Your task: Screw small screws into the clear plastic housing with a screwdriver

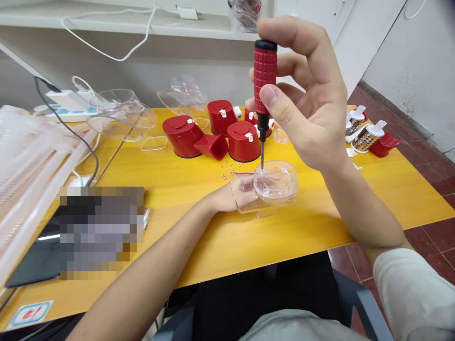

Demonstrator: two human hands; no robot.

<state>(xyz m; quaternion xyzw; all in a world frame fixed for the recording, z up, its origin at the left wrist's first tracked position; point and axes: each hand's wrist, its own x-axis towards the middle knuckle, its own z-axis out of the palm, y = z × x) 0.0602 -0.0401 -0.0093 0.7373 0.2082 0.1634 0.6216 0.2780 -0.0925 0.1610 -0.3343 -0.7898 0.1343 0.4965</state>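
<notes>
Right hand: the right hand [302,102] is raised above the table, its fingers and thumb closed around the grip of a red-handled screwdriver [265,78], which stands upright.

Screwdriver tip: the thin steel shaft points straight down into the middle of a clear plastic housing [276,187] (the exact contact is hard to judge through the plastic).

Left hand: the left hand [227,199] is clamped around the housing, with its fingers showing through the clear wall.

Housing: it sits in the left hand, over the middle of the yellow table [213,227], directly below the screwdriver.

Small parts: tiny silver screws [229,168] lie scattered on the table, just beside the housing.

Red parts: four red canisters [243,141] with white clips stand in a loose cluster behind the screws. A red chute [212,147] lies between two of them.

Right end: two steel drum graters [366,138] with white tops lie near the table's far corner, beside a red scoop-shaped piece [384,144].

Back left: clear plastic pieces [122,116] lie in a heap, with a thin clear frame [154,143] in front of them.

Left side: a power strip [67,102], a black cable [64,113] and a translucent ribbed rack [24,175] sit here. A pixelated patch [101,232] hides whatever lies beside them.

Above: a white cable [106,33] runs along a shelf [42,14].
</notes>
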